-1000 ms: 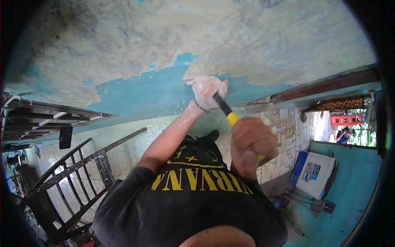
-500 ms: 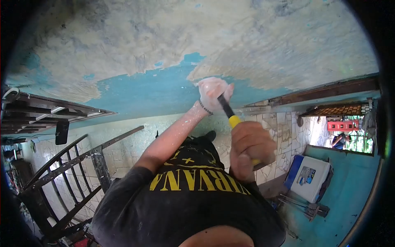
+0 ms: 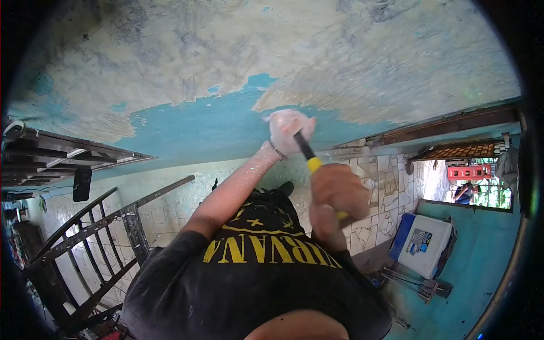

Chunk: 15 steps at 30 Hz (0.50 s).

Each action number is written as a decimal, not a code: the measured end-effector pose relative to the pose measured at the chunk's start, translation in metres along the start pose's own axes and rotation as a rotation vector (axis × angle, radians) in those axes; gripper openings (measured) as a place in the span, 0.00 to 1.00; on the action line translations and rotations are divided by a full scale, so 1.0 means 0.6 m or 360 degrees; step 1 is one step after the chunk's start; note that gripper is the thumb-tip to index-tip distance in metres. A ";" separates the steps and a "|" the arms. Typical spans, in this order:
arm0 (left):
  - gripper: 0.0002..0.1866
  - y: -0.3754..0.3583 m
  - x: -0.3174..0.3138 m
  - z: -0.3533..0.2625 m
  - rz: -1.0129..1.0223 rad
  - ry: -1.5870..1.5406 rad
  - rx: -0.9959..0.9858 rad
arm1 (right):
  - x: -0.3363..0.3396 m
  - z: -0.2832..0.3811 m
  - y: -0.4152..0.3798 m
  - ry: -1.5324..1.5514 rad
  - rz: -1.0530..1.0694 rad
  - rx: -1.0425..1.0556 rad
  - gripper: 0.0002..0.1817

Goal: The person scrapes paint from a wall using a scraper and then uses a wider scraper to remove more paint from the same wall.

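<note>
My left hand (image 3: 287,129), dusted white and wearing a dark beaded bracelet, is closed up against the wall (image 3: 198,122). What it grips is hidden behind its fingers. My right hand (image 3: 339,195), slightly blurred, wraps round a tool with a black-and-yellow handle (image 3: 306,151). The black end of that tool meets my left hand, and its working end cannot be made out. Around the left hand the wall shows turquoise paint. Higher up, its surface is rough, pale and scraped, with ragged paint edges.
A dark metal-barred frame (image 3: 135,232) stands on the left, below a louvred window (image 3: 62,153). To the right are a white-and-blue cooler box (image 3: 422,243), metal rods (image 3: 405,279) and a wooden beam (image 3: 447,124). A person (image 3: 464,194) shows through an opening beyond.
My right hand and the tool have shifted slightly left and down. The left hand stays at the wall, lower by a little, and the whole view has moved slightly.
</note>
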<state>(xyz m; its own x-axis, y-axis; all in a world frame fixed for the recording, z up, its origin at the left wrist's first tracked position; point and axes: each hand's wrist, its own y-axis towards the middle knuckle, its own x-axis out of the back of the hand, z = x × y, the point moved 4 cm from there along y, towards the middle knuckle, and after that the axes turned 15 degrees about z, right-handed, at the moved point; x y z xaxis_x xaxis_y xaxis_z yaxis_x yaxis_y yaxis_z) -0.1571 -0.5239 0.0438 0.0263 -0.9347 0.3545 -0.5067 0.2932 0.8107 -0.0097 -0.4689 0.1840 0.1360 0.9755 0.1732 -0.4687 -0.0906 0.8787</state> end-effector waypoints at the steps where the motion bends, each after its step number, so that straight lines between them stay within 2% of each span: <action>1: 0.17 0.027 0.009 -0.024 0.0014 -0.0048 -0.0075 | 0.005 0.012 0.009 0.0020 -0.0033 0.0075 0.11; 4: 0.17 0.144 0.047 -0.099 0.0062 -0.0091 -0.0277 | 0.054 0.065 0.054 -0.0026 -0.0324 0.0428 0.15; 7: 0.17 0.139 0.051 -0.102 0.0161 -0.0054 -0.0301 | 0.045 0.078 0.064 0.0013 -0.0371 0.0361 0.15; 8: 0.17 0.128 0.051 -0.092 0.0194 -0.0027 -0.0295 | 0.049 0.068 0.050 -0.0062 -0.0259 0.0163 0.13; 11: 0.18 0.036 0.020 -0.025 0.0157 0.0030 -0.0036 | 0.026 -0.006 0.000 -0.0124 -0.0178 -0.0111 0.13; 15: 0.18 0.060 0.020 -0.043 0.0221 -0.0048 -0.0076 | 0.037 0.018 0.001 -0.0033 -0.0168 -0.0098 0.14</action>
<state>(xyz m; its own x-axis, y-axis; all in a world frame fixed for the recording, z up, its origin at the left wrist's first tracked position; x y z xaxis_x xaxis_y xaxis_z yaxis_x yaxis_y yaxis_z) -0.1527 -0.5194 0.0894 -0.0679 -0.8898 0.4512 -0.4622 0.4289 0.7762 0.0026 -0.4498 0.1932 0.2051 0.9745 0.0907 -0.5033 0.0256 0.8638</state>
